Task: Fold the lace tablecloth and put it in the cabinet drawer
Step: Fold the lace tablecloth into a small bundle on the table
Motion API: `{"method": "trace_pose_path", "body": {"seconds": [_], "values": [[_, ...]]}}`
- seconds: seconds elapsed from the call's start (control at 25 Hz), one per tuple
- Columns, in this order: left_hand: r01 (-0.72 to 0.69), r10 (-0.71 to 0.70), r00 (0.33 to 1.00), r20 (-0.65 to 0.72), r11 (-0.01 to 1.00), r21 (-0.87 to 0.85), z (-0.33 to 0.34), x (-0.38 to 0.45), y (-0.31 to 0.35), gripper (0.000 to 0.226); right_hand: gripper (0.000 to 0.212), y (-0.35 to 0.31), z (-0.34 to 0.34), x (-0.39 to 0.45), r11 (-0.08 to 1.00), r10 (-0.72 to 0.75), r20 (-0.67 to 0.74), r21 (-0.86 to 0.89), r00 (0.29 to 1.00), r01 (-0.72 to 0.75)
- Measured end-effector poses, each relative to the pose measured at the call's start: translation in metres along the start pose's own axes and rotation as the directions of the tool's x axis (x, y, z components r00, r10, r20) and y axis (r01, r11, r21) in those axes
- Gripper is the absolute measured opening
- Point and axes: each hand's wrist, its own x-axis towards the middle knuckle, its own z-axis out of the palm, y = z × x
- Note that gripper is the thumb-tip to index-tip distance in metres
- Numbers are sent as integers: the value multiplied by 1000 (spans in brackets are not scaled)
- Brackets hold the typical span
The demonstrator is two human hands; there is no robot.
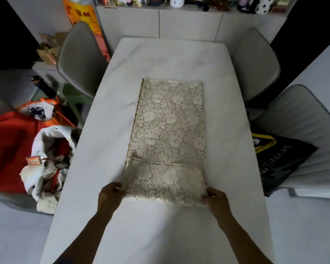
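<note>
A person's two bare arms reach forward over a long white tabletop (107, 115), seen from above. A cream lace tablecloth (170, 130), already folded into a long narrow strip with a flower and leaf pattern, lies flat along the middle of the tabletop and stretches away from the fingers toward the far end.

The left hand (110, 197) pinches the near left corner of the strip, its fingers (117, 188) closed on the lace edge. The right hand (216, 200) grips the near right corner in the same way, fingers (208, 195) closed on the cloth. Between the two hands the near end is lifted slightly off the surface and doubled over, so a crosswise fold line shows just beyond the fingers. A thin gold-coloured trim runs along the strip's left edge.

Beyond the far end of the strip, past bare tabletop, stands a pale cabinet (189, 23) with flat fronts and a row of bottles and small items on top. No drawer can be made out in it.

To the left of the left fingers, off the tabletop, sits a heap of white and red bags (46, 159). A grey chair (80, 60) stands at the far left, another grey chair (255, 63) at the far right. Right of the right fingers, a black bag (280, 161) with yellow trim rests on a nearer padded chair (309, 121).
</note>
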Motion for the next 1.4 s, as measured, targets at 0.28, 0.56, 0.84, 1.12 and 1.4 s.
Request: {"method": "trace_pose_path", "body": {"seconds": [0.28,0.56,0.84,1.12,1.4], "values": [[19,-26,996,81,996,89,-6,-57,-42,28,28,40,-37,-35,951,-101,242,-263,965,165],[-226,197,960,200,964,138,-4,-37,-28,9,23,50,-33,-33,908,-49,255,-392,966,150],[-162,138,972,189,979,121,-9,3,-16,52,41,1,-13,6,978,-124,-12,-171,992,120],[-240,170,947,273,938,249,-15,20,-37,32,35,7,2,32,987,-5,-92,-160,996,-10],[-220,204,972,117,965,144,-2,21,-28,57,49,7,17,41,973,28,-270,-212,963,-87]]}}
